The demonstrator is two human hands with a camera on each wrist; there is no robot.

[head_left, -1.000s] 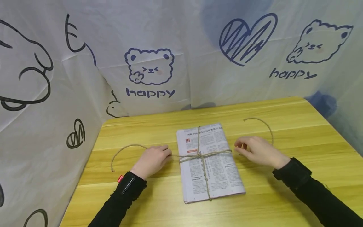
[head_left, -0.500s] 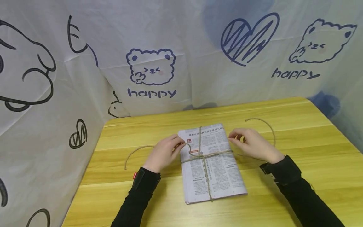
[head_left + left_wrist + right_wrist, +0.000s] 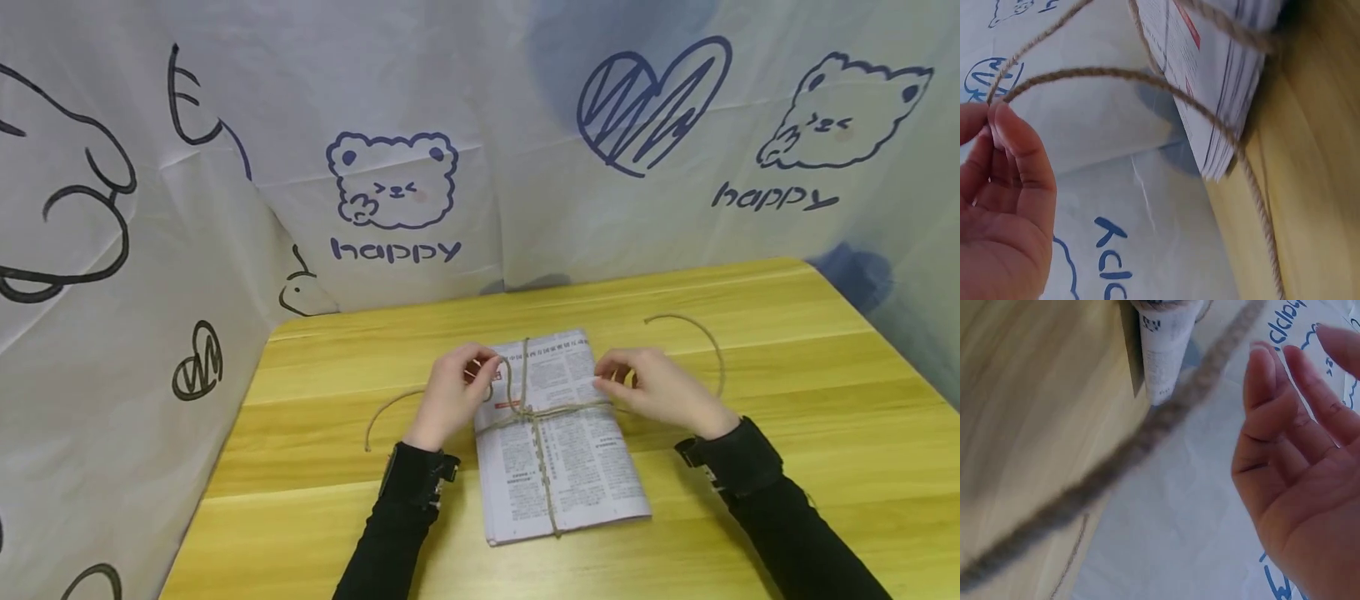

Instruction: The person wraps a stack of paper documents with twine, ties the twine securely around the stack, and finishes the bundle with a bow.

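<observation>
A folded stack of newspapers (image 3: pixel 570 467) lies on the table, bound crosswise with brown twine (image 3: pixel 546 483). My left hand (image 3: pixel 453 392) is over its upper left edge and pinches the left twine end between thumb and fingertips. In the left wrist view that twine (image 3: pixel 1097 71) bends into a loop at the fingertips, and its tail hangs down toward the table. My right hand (image 3: pixel 652 387) hovers at the stack's right edge, fingers loosely bent with nothing between them. The right length of twine (image 3: pixel 1147 440) runs past this hand and beneath it.
The yellow wood-grain table (image 3: pixel 787 375) extends around the stack. The right twine tail (image 3: pixel 705 333) curves across the tabletop behind my right hand. A white cloth (image 3: pixel 525 200) with drawn bears and hearts hangs behind the table and at its sides.
My left hand has moved right and up from beside the stack to over its upper left edge, raising the twine into a loop. My right hand has shifted slightly left to the stack's edge.
</observation>
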